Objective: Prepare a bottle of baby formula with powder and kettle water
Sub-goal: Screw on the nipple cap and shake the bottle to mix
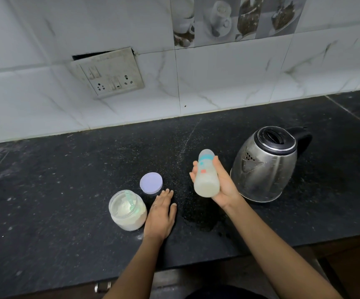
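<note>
My right hand (pixel 222 184) holds a capped baby bottle (pixel 206 174) above the black counter, tilted slightly, with milky white liquid in its lower part. My left hand (pixel 160 213) lies flat on the counter, fingers together, holding nothing. Just left of it stands an open jar of white formula powder (pixel 127 210) with a green scoop (pixel 131 202) resting inside. The jar's lilac lid (pixel 151 183) lies flat on the counter just beyond my left fingertips. A steel electric kettle (pixel 265 164) with a black lid and handle stands to the right of the bottle.
The black stone counter (pixel 66 180) carries scattered white powder specks and a wet patch (pixel 205 219) near my right forearm. A tiled wall with a loose socket plate (pixel 107 73) rises behind. The counter's front edge runs below my arms.
</note>
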`<state>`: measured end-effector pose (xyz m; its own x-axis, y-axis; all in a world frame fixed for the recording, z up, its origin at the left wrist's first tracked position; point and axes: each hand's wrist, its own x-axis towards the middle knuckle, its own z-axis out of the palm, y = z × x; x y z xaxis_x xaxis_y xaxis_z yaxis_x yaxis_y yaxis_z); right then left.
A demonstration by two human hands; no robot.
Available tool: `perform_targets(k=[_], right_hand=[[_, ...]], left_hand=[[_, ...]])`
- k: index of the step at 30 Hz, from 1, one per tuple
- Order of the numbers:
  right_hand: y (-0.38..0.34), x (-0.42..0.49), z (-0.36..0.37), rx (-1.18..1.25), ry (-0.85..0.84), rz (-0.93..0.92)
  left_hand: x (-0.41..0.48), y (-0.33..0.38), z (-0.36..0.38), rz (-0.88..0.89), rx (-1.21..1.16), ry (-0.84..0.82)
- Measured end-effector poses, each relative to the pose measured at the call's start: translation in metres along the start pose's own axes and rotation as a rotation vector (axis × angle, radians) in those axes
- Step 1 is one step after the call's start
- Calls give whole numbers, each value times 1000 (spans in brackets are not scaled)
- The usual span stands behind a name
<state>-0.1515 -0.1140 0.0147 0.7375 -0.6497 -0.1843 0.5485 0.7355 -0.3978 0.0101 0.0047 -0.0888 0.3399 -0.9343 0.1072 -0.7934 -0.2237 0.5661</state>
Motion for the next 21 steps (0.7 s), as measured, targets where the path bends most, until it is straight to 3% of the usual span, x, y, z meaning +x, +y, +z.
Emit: perform_targets(k=[4, 8, 12, 16, 21], right_hand=[[-4, -4, 4, -69, -115, 50], [-8, 1, 4, 67, -33, 0], [-6, -4, 12, -67, -189, 55], [-6, 4, 19, 117, -47, -22], [-1, 2, 14, -8, -116, 59]], left_hand=[[0, 1, 0, 6, -11, 0], [1, -1, 1, 8, -9, -3], [2, -2, 2, 15, -12, -4], [1, -6, 3, 13, -2, -8], [2, -5, 3, 24, -15, 3]])
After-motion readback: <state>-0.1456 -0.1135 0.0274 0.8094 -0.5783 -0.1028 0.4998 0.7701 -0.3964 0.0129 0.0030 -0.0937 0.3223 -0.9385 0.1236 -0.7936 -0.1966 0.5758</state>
